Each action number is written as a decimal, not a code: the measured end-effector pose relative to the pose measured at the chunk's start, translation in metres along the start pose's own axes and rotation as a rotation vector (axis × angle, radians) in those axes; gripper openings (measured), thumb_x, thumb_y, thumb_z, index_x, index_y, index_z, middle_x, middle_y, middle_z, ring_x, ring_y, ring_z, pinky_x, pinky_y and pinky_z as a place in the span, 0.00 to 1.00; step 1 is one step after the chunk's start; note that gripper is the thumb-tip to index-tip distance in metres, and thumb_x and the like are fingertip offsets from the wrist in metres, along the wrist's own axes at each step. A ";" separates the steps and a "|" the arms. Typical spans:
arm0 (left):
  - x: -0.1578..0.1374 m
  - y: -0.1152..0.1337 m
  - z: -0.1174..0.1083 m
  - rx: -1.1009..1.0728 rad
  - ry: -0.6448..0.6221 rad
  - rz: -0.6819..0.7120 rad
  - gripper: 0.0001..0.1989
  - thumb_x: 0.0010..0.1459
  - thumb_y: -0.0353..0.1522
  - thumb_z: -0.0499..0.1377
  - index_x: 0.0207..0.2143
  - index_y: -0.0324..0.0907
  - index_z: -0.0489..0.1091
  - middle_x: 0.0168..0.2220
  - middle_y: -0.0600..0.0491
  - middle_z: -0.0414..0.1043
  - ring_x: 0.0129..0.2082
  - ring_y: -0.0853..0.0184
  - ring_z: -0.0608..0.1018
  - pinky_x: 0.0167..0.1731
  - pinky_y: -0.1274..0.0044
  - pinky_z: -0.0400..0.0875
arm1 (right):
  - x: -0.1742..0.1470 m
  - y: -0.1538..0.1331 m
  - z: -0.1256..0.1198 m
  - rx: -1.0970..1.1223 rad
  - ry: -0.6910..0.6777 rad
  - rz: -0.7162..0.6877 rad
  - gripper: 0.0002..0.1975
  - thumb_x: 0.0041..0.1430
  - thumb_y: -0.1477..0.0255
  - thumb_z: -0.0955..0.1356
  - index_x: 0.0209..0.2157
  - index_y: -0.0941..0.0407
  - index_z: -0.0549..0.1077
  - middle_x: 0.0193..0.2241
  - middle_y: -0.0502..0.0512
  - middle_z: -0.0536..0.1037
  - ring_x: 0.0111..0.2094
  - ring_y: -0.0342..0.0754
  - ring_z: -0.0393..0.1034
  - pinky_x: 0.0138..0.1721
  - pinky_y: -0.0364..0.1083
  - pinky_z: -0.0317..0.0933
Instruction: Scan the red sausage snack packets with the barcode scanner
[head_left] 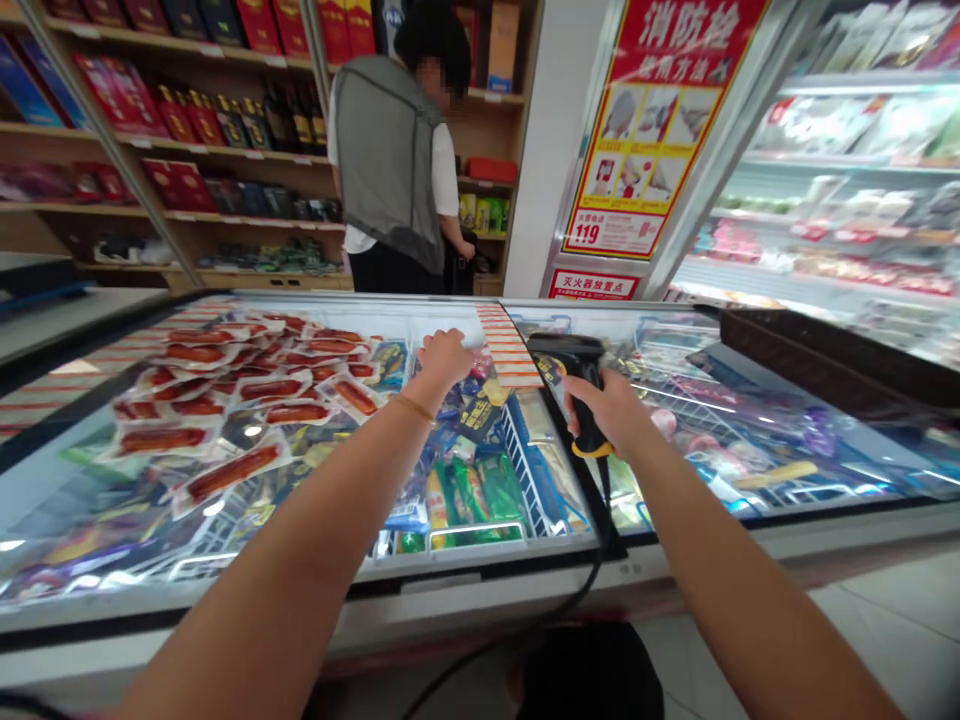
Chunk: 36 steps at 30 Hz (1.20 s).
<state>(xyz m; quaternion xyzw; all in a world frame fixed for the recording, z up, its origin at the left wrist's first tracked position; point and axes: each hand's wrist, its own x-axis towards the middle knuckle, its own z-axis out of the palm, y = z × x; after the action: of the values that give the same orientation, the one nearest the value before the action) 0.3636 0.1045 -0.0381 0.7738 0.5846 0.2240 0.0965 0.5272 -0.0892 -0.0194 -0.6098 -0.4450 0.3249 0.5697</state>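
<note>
1 black scanner (588, 362), yellow-trimmed, cord (605, 490) hanging | right hand (616, 408): fingers curled around it | left hand (448, 358): near packets (480, 412), cannot tell its grip

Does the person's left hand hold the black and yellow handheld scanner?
No, the right hand holds the black and yellow handheld scanner by its handle.

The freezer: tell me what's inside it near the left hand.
Near the left hand, green packets show in a wire basket, with a dark packet beyond them. Anything beneath these is covered, as is whatever lies directly under the wrapped sausages.
</note>
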 end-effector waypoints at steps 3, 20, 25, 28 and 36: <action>-0.021 -0.047 -0.039 0.138 0.031 -0.039 0.23 0.59 0.42 0.55 0.55 0.45 0.69 0.59 0.41 0.66 0.60 0.47 0.64 0.56 0.57 0.60 | -0.001 -0.004 0.039 0.020 -0.062 -0.023 0.14 0.51 0.63 0.72 0.31 0.55 0.64 0.19 0.46 0.71 0.12 0.42 0.65 0.14 0.42 0.59; -0.054 -0.142 -0.062 0.434 -0.050 -0.122 0.50 0.38 0.57 0.67 0.59 0.37 0.66 0.61 0.32 0.59 0.59 0.39 0.61 0.56 0.56 0.57 | -0.014 0.034 0.082 -0.018 -0.270 -0.076 0.16 0.53 0.60 0.72 0.31 0.55 0.65 0.20 0.47 0.71 0.14 0.43 0.65 0.17 0.44 0.60; -0.058 -0.140 -0.065 0.451 -0.062 -0.094 0.44 0.41 0.57 0.65 0.57 0.42 0.67 0.60 0.35 0.61 0.59 0.40 0.62 0.56 0.55 0.57 | -0.015 0.033 0.084 -0.035 -0.278 -0.048 0.14 0.54 0.61 0.71 0.31 0.54 0.64 0.21 0.47 0.72 0.15 0.43 0.66 0.18 0.44 0.61; -0.061 -0.136 -0.063 0.450 -0.060 -0.062 0.40 0.44 0.56 0.64 0.54 0.42 0.68 0.58 0.34 0.63 0.59 0.41 0.62 0.55 0.56 0.57 | -0.015 0.034 0.084 -0.034 -0.275 -0.057 0.14 0.54 0.61 0.71 0.32 0.54 0.65 0.21 0.47 0.72 0.15 0.43 0.66 0.18 0.43 0.60; -0.074 -0.105 -0.044 0.274 -0.170 -0.030 0.42 0.47 0.58 0.62 0.56 0.40 0.66 0.57 0.34 0.66 0.58 0.44 0.68 0.55 0.61 0.61 | -0.016 0.036 0.084 -0.043 -0.275 -0.016 0.15 0.52 0.60 0.73 0.30 0.53 0.65 0.20 0.47 0.72 0.15 0.44 0.66 0.17 0.44 0.61</action>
<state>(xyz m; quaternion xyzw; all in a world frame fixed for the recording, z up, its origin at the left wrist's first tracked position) 0.2371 0.0610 -0.0597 0.7870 0.6109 0.0742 0.0427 0.4508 -0.0679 -0.0682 -0.5683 -0.5305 0.3911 0.4927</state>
